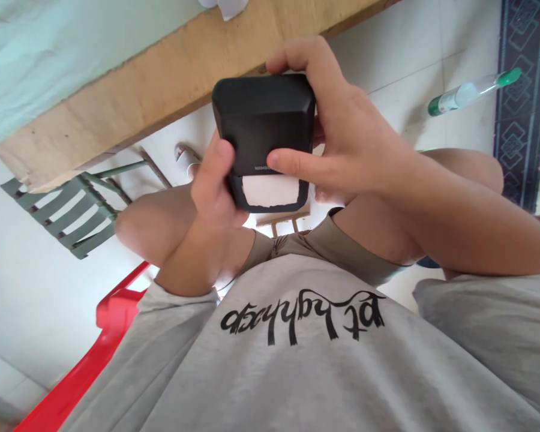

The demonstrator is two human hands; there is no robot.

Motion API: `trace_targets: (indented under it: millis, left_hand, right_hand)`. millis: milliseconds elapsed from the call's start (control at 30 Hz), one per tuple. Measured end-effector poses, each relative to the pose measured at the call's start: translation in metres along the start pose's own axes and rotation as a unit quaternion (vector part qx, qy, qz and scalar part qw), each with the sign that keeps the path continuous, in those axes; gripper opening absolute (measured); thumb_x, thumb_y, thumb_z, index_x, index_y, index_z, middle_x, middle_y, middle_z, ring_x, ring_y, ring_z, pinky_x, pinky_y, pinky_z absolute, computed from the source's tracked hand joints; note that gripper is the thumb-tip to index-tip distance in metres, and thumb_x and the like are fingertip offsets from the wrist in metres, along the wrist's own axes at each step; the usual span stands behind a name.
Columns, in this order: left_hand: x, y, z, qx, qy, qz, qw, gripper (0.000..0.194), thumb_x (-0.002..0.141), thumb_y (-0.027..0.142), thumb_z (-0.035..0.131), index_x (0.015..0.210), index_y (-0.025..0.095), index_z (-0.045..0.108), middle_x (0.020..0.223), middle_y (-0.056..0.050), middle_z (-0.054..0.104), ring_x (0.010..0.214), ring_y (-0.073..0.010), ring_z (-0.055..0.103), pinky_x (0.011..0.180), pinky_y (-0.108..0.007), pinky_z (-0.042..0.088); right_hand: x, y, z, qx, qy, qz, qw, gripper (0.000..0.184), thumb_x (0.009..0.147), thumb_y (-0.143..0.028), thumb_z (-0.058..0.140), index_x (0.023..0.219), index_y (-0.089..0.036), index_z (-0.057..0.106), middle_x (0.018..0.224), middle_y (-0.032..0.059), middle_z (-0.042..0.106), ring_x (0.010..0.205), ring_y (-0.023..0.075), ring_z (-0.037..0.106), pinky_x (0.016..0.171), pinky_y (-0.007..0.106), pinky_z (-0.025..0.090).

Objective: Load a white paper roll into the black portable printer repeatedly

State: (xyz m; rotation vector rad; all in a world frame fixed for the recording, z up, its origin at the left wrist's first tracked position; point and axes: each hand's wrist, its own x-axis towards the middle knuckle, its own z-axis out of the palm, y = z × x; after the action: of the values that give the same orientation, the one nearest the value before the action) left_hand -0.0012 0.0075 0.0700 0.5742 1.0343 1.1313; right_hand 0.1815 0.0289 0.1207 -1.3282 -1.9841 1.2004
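Observation:
Both my hands hold up a black handheld label printer (265, 135) above my lap, in front of the table's edge. A white piece of label paper (270, 191) with an uneven edge shows at its lower end. My left hand (212, 183) grips the lower left side, thumb on the casing and the other fingers mostly hidden behind. My right hand (342, 120) wraps the right side, its thumb pressed on the front near the pale lettering and a finger curled over the top edge. The printer's back is hidden.
A wooden table edge (162, 84) with a pale green cover (72, 54) lies ahead. A green slatted stool (67, 210) stands to the left, with a red plastic chair (117, 312) nearer me. A clear bottle with green ends (472, 93) is on the tiled floor at right.

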Motion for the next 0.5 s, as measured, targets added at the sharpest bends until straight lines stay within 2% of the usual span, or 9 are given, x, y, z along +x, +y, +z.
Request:
trace_targets:
  millis: [33,67,100,233,300,433,500]
  left_hand:
    - [0.001,0.001,0.001,-0.012,-0.059,-0.022,0.998,0.048,0.093,0.07,0.064,0.1,0.023,0.07,0.117,-0.009,0.079,0.162,-0.0347,0.045,0.13,-0.051,0.049]
    - [0.002,0.001,0.001,-0.022,-0.086,-0.026,0.996,0.051,0.094,0.073,0.061,0.096,0.023,0.07,0.115,-0.009,0.08,0.162,-0.0354,0.044,0.132,-0.051,0.047]
    - [0.003,0.001,0.001,-0.031,-0.088,-0.013,0.996,0.052,0.096,0.074,0.06,0.095,0.023,0.07,0.112,-0.008,0.081,0.16,-0.0351,0.048,0.133,-0.05,0.046]
    - [0.008,-0.002,-0.006,-0.025,0.028,0.031,0.999,0.045,0.108,0.063,0.055,0.097,0.023,0.073,0.104,-0.002,0.084,0.135,-0.0246,0.069,0.132,-0.041,0.047]
    - [0.009,-0.003,-0.008,-0.007,0.039,0.018,0.999,0.048,0.11,0.062,0.049,0.099,0.023,0.074,0.103,-0.002,0.084,0.131,-0.0242,0.071,0.128,-0.041,0.051]
    - [0.009,-0.004,-0.009,0.009,0.051,0.0,0.999,0.054,0.106,0.073,0.048,0.097,0.025,0.073,0.102,-0.004,0.082,0.148,-0.0296,0.06,0.131,-0.044,0.049]
    - [0.009,-0.005,-0.009,0.002,0.028,0.004,1.0,0.056,0.102,0.077,0.051,0.096,0.026,0.072,0.102,-0.005,0.082,0.153,-0.0316,0.054,0.133,-0.046,0.046]
  right_hand:
    - [0.0,0.001,-0.001,-0.018,0.006,-0.003,1.0,0.068,0.099,-0.045,0.062,0.155,-0.011,0.044,0.151,0.0092,0.057,0.132,0.0146,0.061,0.097,0.021,0.058]
    - [0.0,0.003,-0.002,-0.041,0.013,-0.003,0.999,0.066,0.101,-0.047,0.059,0.155,-0.012,0.044,0.152,0.0092,0.057,0.135,0.015,0.06,0.098,0.021,0.058]
    - [0.0,0.004,-0.005,-0.067,0.023,-0.003,0.997,0.063,0.103,-0.049,0.055,0.155,-0.013,0.045,0.153,0.0093,0.057,0.137,0.0155,0.059,0.098,0.021,0.058]
    - [-0.003,0.008,-0.013,-0.161,0.081,-0.064,0.982,0.058,0.107,-0.056,0.045,0.145,-0.013,0.057,0.146,0.0093,0.062,0.137,0.0175,0.058,0.112,0.027,0.055]
    - [-0.004,0.008,-0.016,-0.175,0.077,-0.094,0.977,0.059,0.108,-0.058,0.042,0.144,-0.015,0.058,0.145,0.0078,0.062,0.139,0.0178,0.057,0.116,0.03,0.054]
    - [-0.005,0.008,-0.015,-0.143,0.034,-0.126,0.981,0.063,0.107,-0.058,0.045,0.151,-0.015,0.054,0.153,0.0071,0.059,0.146,0.017,0.053,0.116,0.028,0.054]
    - [-0.004,0.01,-0.013,-0.135,0.023,-0.131,0.982,0.065,0.106,-0.06,0.046,0.154,-0.016,0.051,0.156,0.0064,0.057,0.147,0.0171,0.051,0.117,0.026,0.053]
